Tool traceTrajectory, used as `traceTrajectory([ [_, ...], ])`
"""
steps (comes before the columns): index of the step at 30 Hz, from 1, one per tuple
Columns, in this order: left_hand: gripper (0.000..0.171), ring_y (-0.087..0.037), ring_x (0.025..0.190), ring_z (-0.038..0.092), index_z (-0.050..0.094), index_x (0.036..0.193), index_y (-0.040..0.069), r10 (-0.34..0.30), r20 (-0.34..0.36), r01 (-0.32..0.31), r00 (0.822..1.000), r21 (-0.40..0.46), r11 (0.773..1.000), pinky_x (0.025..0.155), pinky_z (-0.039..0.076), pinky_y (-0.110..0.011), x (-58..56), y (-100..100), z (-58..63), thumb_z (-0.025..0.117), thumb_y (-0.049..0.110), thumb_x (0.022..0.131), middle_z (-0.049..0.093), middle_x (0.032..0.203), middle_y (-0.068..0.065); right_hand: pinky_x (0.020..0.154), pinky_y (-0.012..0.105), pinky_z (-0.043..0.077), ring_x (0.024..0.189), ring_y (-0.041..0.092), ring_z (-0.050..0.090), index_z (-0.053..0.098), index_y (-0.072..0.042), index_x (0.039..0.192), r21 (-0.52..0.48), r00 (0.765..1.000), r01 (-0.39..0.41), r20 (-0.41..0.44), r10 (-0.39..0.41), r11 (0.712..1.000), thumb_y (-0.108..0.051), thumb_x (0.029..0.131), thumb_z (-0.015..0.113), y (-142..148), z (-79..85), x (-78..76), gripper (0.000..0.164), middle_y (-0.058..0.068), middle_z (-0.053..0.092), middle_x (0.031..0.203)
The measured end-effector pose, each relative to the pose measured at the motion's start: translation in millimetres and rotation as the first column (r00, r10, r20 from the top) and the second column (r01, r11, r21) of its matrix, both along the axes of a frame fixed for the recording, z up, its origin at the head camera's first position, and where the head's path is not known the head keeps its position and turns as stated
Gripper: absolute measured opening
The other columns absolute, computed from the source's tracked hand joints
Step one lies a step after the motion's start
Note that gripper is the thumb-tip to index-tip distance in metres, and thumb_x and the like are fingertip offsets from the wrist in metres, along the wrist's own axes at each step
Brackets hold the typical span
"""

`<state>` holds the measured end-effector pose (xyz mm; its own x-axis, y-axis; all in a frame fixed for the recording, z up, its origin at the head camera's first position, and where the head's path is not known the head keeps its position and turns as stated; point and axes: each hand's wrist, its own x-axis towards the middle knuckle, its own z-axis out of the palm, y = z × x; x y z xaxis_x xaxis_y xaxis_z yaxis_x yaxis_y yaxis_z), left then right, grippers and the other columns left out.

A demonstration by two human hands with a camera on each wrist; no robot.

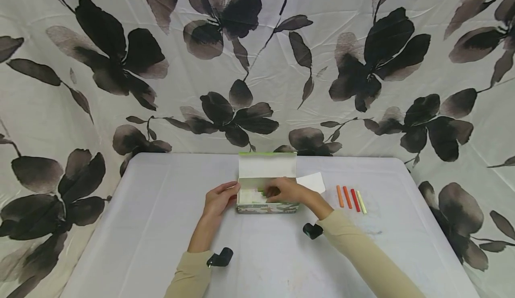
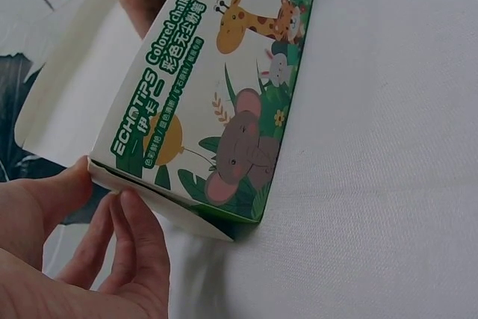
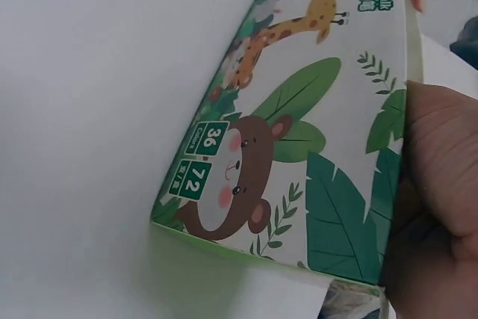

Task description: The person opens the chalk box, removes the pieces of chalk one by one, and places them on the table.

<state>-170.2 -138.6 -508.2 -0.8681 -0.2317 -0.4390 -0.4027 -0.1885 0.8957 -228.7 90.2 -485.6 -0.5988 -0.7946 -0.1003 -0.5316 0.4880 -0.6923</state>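
Observation:
An open chalk box (image 1: pixel 267 208), printed with cartoon animals, sits on the table with its lid raised at the back. My left hand (image 1: pixel 219 199) holds the box's left end. In the left wrist view its thumb lies at the box corner and its fingers (image 2: pixel 138 237) are on the white end flap. My right hand (image 1: pixel 283 190) reaches into the box with bent fingers. Small green chalk (image 1: pixel 261 190) shows at its fingertips, but whether they grip it is hidden. The right wrist view shows that hand (image 3: pixel 441 184) behind the box's printed front.
Right of the box lie two orange chalks (image 1: pixel 340 196), a red chalk (image 1: pixel 356 200) and a pale yellow chalk (image 1: pixel 362 202) in a row. A white flap or card (image 1: pixel 313 182) extends beside the box. The white-covered table (image 1: pixel 161 226) meets a floral cloth backdrop (image 1: pixel 297 123).

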Motion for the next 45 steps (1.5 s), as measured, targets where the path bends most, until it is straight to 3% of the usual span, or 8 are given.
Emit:
traceTrajectory([
  [6,0.036,-0.020,0.083,0.065,0.067,0.113,0.006,0.001,0.010,-0.001,1.000,-0.018,1.000,0.067,0.053,-0.022,0.8,1,0.6,0.076,0.020,0.081,0.069,0.099,-0.010,0.074,0.022,0.051,0.087,0.022,0.064,0.067,0.002,0.101,0.072,0.999,-0.037,0.001,0.037,0.997,0.000,0.086,0.068,-4,-1.1,0.5,0.015,0.012,0.067,0.097],
  [15,0.037,-0.015,0.078,0.064,0.067,0.114,0.005,0.010,0.006,-0.010,1.000,-0.034,0.999,0.068,0.053,-0.022,2.0,2,2.5,0.076,0.020,0.082,0.069,0.097,-0.008,0.074,0.023,0.050,0.083,0.014,0.061,0.071,-0.006,0.095,0.191,0.997,-0.071,0.024,0.067,0.979,-0.003,0.088,0.066,-11,5.2,-2.1,0.010,0.006,0.068,0.093],
  [26,0.034,-0.023,0.085,0.064,0.067,0.112,0.006,0.002,0.002,-0.002,1.000,-0.037,0.999,0.070,0.054,-0.024,3.3,2,3.6,0.075,0.020,0.082,0.068,0.100,-0.011,0.076,0.022,0.049,0.086,0.010,0.060,0.072,-0.009,0.102,0.290,0.993,-0.070,-0.073,0.095,0.954,-0.003,0.085,0.069,-12,10.2,-1.4,0.018,-0.001,0.069,0.096],
  [30,0.035,-0.023,0.086,0.064,0.067,0.113,0.005,-0.005,-0.001,0.005,1.000,-0.037,0.999,0.072,0.054,-0.026,3.8,2,4.8,0.075,0.020,0.082,0.068,0.099,-0.009,0.078,0.024,0.049,0.086,0.011,0.059,0.071,-0.007,0.105,0.247,0.992,-0.058,-0.097,0.084,0.967,-0.003,0.084,0.070,-9,11.6,-1.2,0.020,0.000,0.068,0.098],
  [39,0.036,-0.022,0.086,0.064,0.067,0.113,0.006,-0.012,0.001,0.013,1.000,-0.028,1.000,0.069,0.053,-0.023,2.0,1,0.8,0.076,0.021,0.082,0.068,0.103,-0.013,0.077,0.028,0.051,0.086,0.011,0.059,0.068,-0.005,0.108,0.038,0.991,-0.025,-0.132,0.030,0.999,-0.001,0.087,0.065,12,18.3,-1.4,0.022,0.003,0.068,0.099],
  [45,0.037,-0.022,0.089,0.064,0.067,0.114,0.007,-0.012,0.007,0.013,1.000,-0.035,0.999,0.070,0.053,-0.023,0.9,0,0.2,0.076,0.023,0.081,0.067,0.103,-0.011,0.077,0.030,0.053,0.088,0.013,0.062,0.067,-0.002,0.110,-0.066,0.996,0.042,-0.075,-0.047,0.997,-0.001,0.086,0.068,30,26.5,-2.2,0.025,0.008,0.068,0.101],
])
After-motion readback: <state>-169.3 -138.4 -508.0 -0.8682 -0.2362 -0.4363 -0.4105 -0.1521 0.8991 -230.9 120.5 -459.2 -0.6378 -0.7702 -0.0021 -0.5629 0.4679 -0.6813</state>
